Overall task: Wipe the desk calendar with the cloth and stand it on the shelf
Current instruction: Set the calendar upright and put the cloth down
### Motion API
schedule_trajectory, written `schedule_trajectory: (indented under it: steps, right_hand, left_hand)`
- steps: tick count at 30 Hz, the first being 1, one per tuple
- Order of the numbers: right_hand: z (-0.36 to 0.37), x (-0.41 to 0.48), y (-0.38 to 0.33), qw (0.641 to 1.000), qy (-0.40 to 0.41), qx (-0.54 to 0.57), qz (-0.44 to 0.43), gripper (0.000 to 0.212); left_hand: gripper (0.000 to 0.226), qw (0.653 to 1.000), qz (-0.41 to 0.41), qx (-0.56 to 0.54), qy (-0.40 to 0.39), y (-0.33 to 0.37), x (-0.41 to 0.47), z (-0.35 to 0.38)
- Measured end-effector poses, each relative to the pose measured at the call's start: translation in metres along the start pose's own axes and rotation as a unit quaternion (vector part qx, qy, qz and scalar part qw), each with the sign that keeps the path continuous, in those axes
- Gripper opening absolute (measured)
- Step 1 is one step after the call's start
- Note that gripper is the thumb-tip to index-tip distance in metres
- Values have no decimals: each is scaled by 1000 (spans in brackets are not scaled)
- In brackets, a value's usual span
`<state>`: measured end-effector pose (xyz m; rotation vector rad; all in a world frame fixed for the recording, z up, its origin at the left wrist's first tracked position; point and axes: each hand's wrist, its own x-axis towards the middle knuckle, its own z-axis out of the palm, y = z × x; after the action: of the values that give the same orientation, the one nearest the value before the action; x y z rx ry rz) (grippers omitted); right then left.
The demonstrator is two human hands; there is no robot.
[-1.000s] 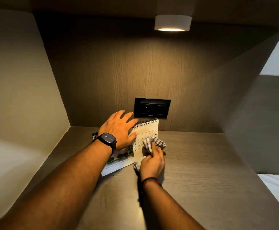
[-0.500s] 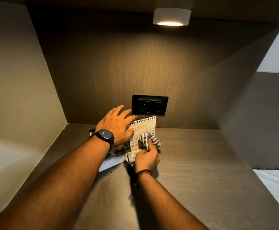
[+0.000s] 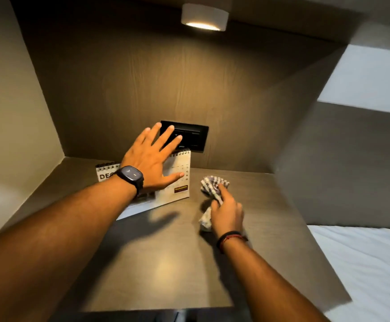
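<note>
Checked cloth [image 3: 213, 185] is seen bunched in the right hand [image 3: 227, 211], the fingers closed round it, low over the shelf [image 3: 166, 263] and just beside the calendar [image 3: 177, 182] without touching it. A thread band [image 3: 231, 238] is worn at that wrist. The left hand [image 3: 152, 159] is spread wide and flat, nothing gripped, its thumb laid against the calendar's face and its fingers raised past the spiral top. A dark watch [image 3: 131, 176] is worn at that wrist. The calendar is shown upright on its base near the back of the shelf, below a black socket plate [image 3: 189, 138]. Wiping is judged to be finished or paused, since the cloth is held clear of the page. The standing appears largely done; only release of the steadying hand and setting the cloth aside seem left. No containers are seen. A lamp [image 3: 203, 17] is lit overhead, and white bedding [image 3: 363, 263] is visible at right.
</note>
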<state>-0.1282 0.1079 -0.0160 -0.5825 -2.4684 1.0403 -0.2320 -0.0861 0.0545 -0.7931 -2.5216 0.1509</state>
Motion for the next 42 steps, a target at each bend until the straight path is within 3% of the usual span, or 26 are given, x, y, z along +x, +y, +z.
schedule_trajectory:
  steps: [3,6,8,12,16,20,23,25,29,32,36,39,42]
  right_hand:
    - [-53,13,33,984,13,-173,-32,41]
    - [-91,18,69,942,22,-333,-34,31]
    - [-100,18,91,923,5,-382,-42,28]
    - [-91,9,121,915,-73,-386,-88,35]
    - [-77,-6,136,923,-105,-362,-74,58]
    - [-73,-10,139,921,-131,-362,-67,68]
    - [-77,-8,136,916,-156,-366,-52,71]
    - [-77,-6,128,926,-119,-355,-44,74]
    - [-59,0,85,976,-27,-207,-62,73]
    - [-31,10,32,998,-37,-32,-34,66]
    - [1,22,-28,990,-69,122,4,65]
    - [21,30,-56,982,-95,157,34,73]
    - [39,35,-72,970,-135,189,68,85]
  left_hand:
    - [87,995,49,-79,28,58,1,-4]
    - [86,988,74,-133,-40,120,-7,7]
    - [86,981,81,-153,-91,153,-16,20]
    - [91,966,82,-166,-179,193,-35,47]
    - [92,962,50,-178,-201,208,-47,66]
    - [93,957,30,-188,-218,215,-51,79]
    - [94,958,15,-200,-204,214,-55,79]
    - [96,964,-19,-203,-173,206,-59,75]
    - [91,962,-183,-194,-56,161,-65,58]
    - [90,914,-339,-212,67,112,-70,44]
    - [92,798,-520,-255,167,66,-80,39]
    - [92,729,-599,-289,163,46,-83,42]
    - [86,668,-613,-395,144,36,-79,50]
